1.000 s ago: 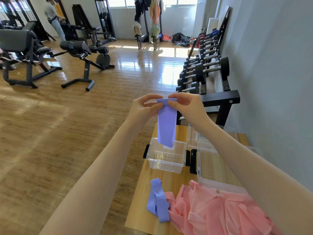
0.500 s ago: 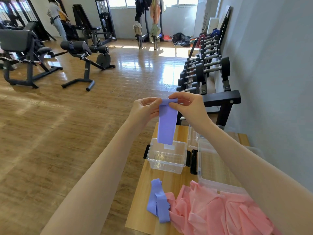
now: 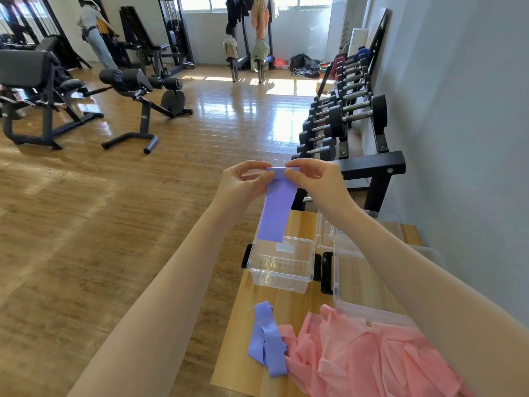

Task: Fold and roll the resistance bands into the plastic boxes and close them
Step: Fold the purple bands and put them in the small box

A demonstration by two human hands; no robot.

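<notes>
The counter is narrow, floor dropping off its left edge, and the pink bands at its near end run out of view. An open box sits mid-counter, a second box partly behind the right arm. Above it, the left hand and right hand pinch the purple band by its rolled top, fingers curled; it hangs flat.

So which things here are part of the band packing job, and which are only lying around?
Job: purple band pinched by left hand and right hand; open clear box; second purple band; pink bands.
Lying about: dumbbell rack; gym benches.
</notes>
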